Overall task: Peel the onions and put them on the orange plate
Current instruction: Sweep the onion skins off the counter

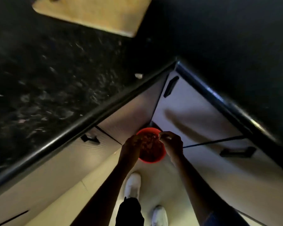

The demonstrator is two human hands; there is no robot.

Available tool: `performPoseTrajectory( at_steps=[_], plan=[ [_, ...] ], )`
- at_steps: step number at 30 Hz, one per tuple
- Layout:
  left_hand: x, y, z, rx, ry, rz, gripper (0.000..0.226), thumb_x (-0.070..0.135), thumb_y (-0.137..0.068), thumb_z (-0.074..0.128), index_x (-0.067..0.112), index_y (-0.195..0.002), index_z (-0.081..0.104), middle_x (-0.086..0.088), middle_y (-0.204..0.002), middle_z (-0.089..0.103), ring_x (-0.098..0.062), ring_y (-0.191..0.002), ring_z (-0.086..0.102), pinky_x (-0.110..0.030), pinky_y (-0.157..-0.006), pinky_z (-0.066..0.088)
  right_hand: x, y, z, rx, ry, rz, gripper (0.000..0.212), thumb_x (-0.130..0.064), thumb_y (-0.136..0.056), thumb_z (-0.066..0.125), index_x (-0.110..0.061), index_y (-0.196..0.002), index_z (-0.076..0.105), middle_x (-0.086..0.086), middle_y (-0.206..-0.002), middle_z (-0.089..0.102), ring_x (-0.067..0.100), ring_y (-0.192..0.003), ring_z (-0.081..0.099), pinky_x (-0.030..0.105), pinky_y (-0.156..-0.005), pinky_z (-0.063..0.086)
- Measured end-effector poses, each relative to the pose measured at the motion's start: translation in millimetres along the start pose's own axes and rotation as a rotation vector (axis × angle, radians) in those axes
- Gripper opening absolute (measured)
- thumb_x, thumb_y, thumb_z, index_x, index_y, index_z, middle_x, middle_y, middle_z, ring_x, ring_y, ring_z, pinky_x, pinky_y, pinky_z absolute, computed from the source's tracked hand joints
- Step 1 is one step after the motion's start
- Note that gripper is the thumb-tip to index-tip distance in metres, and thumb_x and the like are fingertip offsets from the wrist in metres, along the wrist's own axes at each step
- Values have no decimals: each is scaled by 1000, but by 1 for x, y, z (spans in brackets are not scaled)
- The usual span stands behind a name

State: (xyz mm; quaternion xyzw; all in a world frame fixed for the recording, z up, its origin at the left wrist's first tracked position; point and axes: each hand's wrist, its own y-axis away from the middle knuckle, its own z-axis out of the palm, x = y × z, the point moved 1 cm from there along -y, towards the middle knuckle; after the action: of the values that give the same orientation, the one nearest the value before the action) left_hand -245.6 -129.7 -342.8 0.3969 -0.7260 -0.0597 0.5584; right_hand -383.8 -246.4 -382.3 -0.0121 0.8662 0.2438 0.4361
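A: Forearms come up from the bottom edge, both reaching down toward the floor. White shoes (132, 185) below them on the pale floor (162, 176), dark trouser leg (129, 212) between.

B: Hands?

A: Left hand (132, 146) sits over the left rim of a red bowl (153, 158), fingers curled down into it. Blurry, so I cannot tell if they grip anything. Right hand (171, 141) is at the bowl's upper right rim, fingers (164, 136) pinched on a small pale scrap (160, 135), looks like peel.

B: Bowl contents?

A: Reddish-brown bits, probably onion skins (149, 145). Too dark and smeared to be sure. Bowl stands on the floor in the corner where two cupboard runs meet.

B: Whole onions? Orange plate?

A: Can't make out either. Only the red bowl and what's in it.

B: Higher up?

A: Black speckled table (47, 79) on the left, with a wooden chopping board (95, 12) at the top edge and a small pale scrap (138, 76) near the table's front edge by the corner. Second dark table (235, 46) runs off right. Pale cupboard doors (194, 115) under both, with dark handles (171, 86).
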Motion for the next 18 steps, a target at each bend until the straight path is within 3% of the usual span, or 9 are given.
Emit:
performPoseTrajectory(
  at_steps=[3,8,9,13,14,16,18],
  plan=[
    [-32,-34,17,-20,-73,-1,28,22,-101,55,16,-125,67,-1,-120,68,-18,-111,61,-22,-86,41,44,-26,27,15,148,-41,13,-16,-86,74,-29,-86,77,-4,-95,78,14,-95,71,29,-88,51],
    [-50,-65,37,-66,-81,-8,30,29,-103,53,19,-129,63,-2,-126,67,-18,-115,59,-24,-86,37,80,-44,48,7,212,-34,21,-3,-90,66,-13,-105,78,-3,-103,75,9,-94,69,0,-80,39],
    [-52,-68,41,-74,-87,-5,30,28,-103,52,19,-130,63,-2,-126,66,-17,-114,58,-24,-88,38,84,-45,50,34,215,-52,21,-3,-90,66,-12,-104,78,-2,-104,75,9,-94,69,1,-81,40],
    [-54,-74,51,-83,-103,-10,30,29,-104,50,22,-131,62,-2,-125,66,-14,-109,56,-26,-89,39,99,-49,53,120,216,-85,18,-13,-91,63,-26,-95,74,-1,-95,77,20,-90,73,37,-89,56],
    [-55,-74,53,-83,-109,-13,31,30,-104,50,24,-132,61,-2,-126,65,-13,-109,55,-26,-89,38,96,-48,52,101,211,-76,20,-12,-89,63,-28,-95,74,-2,-97,77,20,-93,72,37,-92,55],
    [-54,-73,56,-86,-112,-14,30,30,-103,52,27,-132,62,2,-125,64,-9,-106,53,-24,-87,36,87,-44,50,70,246,-99,24,-6,-86,67,-23,-101,75,0,-105,75,19,-104,67,21,-97,45],
    [-49,-70,56,-84,-114,-8,29,28,-104,52,26,-131,62,2,-124,64,-9,-105,52,-23,-87,35,80,-43,48,65,228,-103,22,-4,-87,69,-16,-104,75,3,-108,74,19,-106,66,12,-92,39]
  ],
)
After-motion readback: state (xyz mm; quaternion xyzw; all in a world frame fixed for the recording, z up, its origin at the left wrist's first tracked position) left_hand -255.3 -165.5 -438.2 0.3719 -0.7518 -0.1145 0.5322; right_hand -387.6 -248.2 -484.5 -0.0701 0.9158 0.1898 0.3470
